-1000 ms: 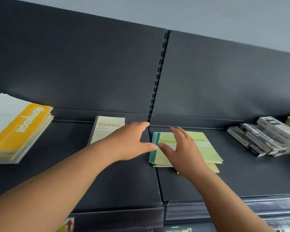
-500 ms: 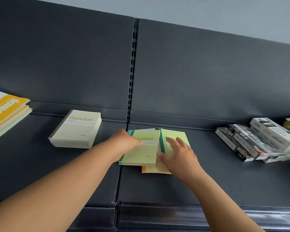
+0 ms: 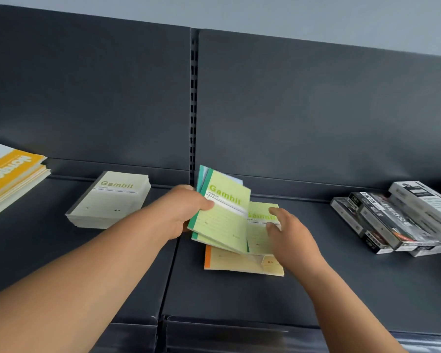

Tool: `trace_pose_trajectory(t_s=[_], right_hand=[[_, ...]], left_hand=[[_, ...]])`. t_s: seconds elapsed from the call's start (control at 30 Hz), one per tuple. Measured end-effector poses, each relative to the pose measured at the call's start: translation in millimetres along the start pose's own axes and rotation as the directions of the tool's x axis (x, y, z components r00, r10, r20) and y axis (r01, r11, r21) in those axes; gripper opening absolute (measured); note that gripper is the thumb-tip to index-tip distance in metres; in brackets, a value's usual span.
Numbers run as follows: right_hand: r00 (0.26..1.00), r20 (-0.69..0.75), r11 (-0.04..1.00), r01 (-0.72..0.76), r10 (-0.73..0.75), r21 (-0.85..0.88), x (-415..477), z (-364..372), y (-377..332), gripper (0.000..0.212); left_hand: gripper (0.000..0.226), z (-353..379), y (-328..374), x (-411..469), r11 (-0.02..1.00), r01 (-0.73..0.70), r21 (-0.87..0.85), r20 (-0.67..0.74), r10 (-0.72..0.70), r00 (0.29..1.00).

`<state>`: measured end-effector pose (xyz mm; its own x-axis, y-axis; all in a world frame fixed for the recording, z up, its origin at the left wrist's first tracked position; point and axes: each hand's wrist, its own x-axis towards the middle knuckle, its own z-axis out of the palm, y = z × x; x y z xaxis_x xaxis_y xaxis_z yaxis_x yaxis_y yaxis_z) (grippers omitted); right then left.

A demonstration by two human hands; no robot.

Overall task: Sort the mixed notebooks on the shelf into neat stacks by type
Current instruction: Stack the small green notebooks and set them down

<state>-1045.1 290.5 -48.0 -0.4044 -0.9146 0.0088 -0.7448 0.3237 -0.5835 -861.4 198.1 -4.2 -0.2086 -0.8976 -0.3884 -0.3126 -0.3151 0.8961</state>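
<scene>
While your left hand (image 3: pixel 182 211) grips a few green Gambit notebooks (image 3: pixel 220 215) by their spine edge, tilted up off the shelf (image 3: pixel 239 296), your right hand (image 3: pixel 289 236) rests open, fingers on another green notebook (image 3: pixel 259 229) lying just beside them. An orange-spined notebook (image 3: pixel 229 261) lies beneath both. A stack of cream Gambit notebooks (image 3: pixel 111 200) sits left of your left hand, apart from it.

Soft even light, slight blur, wide-angle edge warp.
</scene>
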Motion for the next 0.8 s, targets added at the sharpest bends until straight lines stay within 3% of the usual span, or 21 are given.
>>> trace_pose_trajectory(t_s=[0.13,0.3,0.57,0.7,0.8], right_hand=[[0.998,-0.043,0.994,-0.051,0.055,0.101,6.2,-5.4,10.9,0.043],[0.982,-0.005,0.948,-0.178,0.186,0.263,9.7,-9.3,18.7,0.052],[0.956,0.130,0.953,-0.278,0.263,0.117,14.9,0.7,12.7,0.070],[0.967,0.164,0.966,-0.217,0.193,0.139,13.8,8.8,6.0,0.063],[0.968,0.203,0.962,-0.191,0.150,0.196,11.9,10.7,-0.2,0.063]], left_hand=[[0.015,16.0,7.2,-2.3,0.999,-0.034,-0.027,0.033,0.035,0.999],[0.018,38.7,-3.0,2.1,0.999,0.038,-0.032,0.062,-0.036,0.997],[0.022,50.0,-17.9,11.2,0.974,0.022,0.224,-0.055,-0.010,0.998],[0.028,52.7,-19.9,14.1,0.985,0.057,0.165,-0.024,-0.054,0.998],[0.048,52.9,-18.9,13.6,0.995,0.091,0.026,-0.020,-0.091,0.996]])
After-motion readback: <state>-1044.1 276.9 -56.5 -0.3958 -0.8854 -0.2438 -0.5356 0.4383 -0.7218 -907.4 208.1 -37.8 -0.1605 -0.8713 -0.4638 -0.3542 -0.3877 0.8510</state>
